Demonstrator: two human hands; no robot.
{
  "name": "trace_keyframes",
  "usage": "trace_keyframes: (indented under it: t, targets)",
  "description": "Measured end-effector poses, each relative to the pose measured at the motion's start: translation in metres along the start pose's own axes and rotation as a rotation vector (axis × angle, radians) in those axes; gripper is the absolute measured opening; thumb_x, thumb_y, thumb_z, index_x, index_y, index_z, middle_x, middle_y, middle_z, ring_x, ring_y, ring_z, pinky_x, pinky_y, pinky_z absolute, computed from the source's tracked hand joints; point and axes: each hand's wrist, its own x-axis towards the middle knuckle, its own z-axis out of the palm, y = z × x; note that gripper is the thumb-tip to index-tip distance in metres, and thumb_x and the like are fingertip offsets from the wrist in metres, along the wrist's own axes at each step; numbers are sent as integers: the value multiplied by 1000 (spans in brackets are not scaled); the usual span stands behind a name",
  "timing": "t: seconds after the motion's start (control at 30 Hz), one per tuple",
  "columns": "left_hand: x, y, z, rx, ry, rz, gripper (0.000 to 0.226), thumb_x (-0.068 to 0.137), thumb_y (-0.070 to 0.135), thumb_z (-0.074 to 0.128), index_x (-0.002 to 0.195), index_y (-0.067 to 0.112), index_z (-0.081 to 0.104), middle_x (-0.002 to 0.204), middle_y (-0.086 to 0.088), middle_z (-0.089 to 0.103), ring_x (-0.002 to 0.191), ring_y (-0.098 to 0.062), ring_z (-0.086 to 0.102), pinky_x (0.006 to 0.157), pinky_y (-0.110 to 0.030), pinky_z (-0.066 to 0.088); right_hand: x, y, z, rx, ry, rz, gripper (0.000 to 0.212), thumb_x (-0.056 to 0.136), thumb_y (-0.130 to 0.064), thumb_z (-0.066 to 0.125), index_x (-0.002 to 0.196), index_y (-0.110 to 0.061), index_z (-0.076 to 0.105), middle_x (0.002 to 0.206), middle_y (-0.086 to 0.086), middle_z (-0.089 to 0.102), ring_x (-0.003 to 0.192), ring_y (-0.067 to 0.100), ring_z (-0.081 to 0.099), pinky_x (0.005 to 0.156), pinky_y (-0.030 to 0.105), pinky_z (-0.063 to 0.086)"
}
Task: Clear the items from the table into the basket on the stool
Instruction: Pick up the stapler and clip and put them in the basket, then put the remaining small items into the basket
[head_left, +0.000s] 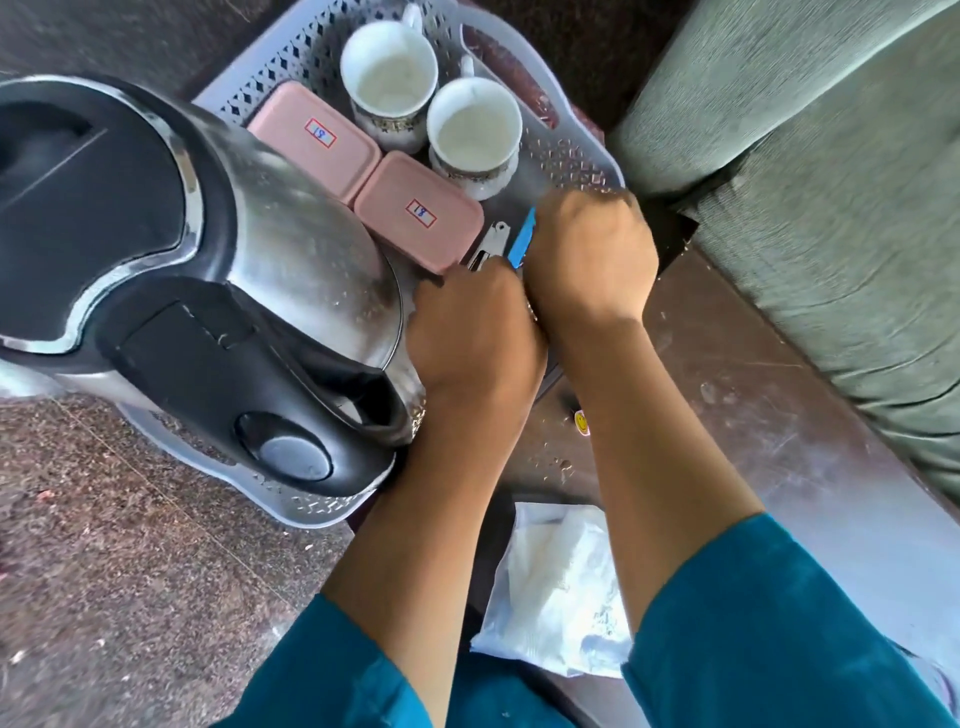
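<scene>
Head view: basket (566, 156) holds two cups (389, 73), two boxes (317, 137), one kettle (208, 249), perhaps two utensils (521, 240).

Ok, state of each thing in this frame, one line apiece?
Kettle: upright in basket, lid shut.
Two cups: upright, empty, in basket.
Two pink boxes: lids on, in basket.
Blue tool: in right hand.
Metal tool: at left hand, grip unclear.
White bag: crumpled, outside basket.

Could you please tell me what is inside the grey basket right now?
The basket holds a steel kettle, two pink lidded boxes and two white cups. A metal utensil and blue handle show; both hands cover the rest.
</scene>
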Motion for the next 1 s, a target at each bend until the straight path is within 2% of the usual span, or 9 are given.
trace_keyframes:
  t: [0.07,0.13,0.27,0.43,0.6,0.7,0.83,0.93,1.0]
  targets:
    - [0,1,-1,-14,46,89,23,86,11,44,104,12,59,108,-14,59,101,-38,51,76,-39,39,-10,8,-4,59,155,-20,23,73,-14,44,79,-12,66,79,13,66,84,32,54,64,33,29]
    - [-1,5,-2,-109,69,220,25,84,9,46,104,9,60,107,-16,60,98,-36,51,84,-37,34,-24,18,-10,239,255,34,26,72,-15,46,82,-14,71,79,10,69,83,35,56,65,35,38]
    - [-18,28,0,-269,138,372,20,78,8,55,97,5,63,98,-16,64,96,-36,53,84,-33,33,-60,54,-23,411,310,192,20,77,-4,58,89,-12,73,83,9,72,78,33,60,70,33,43]
    - [-66,78,28,-408,-88,557,31,80,2,47,108,5,59,102,-18,64,98,-37,58,85,-45,45,-113,106,-46,413,341,318,18,73,2,60,84,-8,72,76,13,69,70,34,61,63,37,47]
    - [-128,131,68,-507,-186,672,30,77,9,44,102,10,60,88,-12,69,83,-28,63,71,-24,38,-170,167,-76,366,386,514,19,74,-4,60,86,-11,72,80,12,70,76,33,61,68,35,43]
    - [-171,167,95,-652,-396,703,32,76,8,41,104,3,56,89,-11,65,85,-20,60,81,-27,48,-208,207,-94,341,437,622,18,76,-6,59,88,-9,72,84,13,71,81,31,63,72,37,45]
    - [-242,206,127,-594,-478,864,30,81,11,39,105,4,55,88,-6,64,81,-14,58,77,-25,46,-277,261,-119,326,549,769,23,78,-6,57,96,-9,72,91,11,72,88,29,64,78,39,47]
    - [-294,222,150,-431,-427,1031,28,83,12,42,107,11,58,94,-9,67,84,-25,61,72,-31,43,-336,296,-129,311,619,868,24,78,-5,56,95,-9,72,91,11,72,87,30,64,77,40,48]
    - [-335,233,165,-384,-499,1138,32,80,6,44,109,9,59,101,-11,65,92,-29,59,76,-34,42,-383,319,-131,275,647,964,23,77,-5,55,93,-10,72,90,10,71,86,31,63,75,40,48]
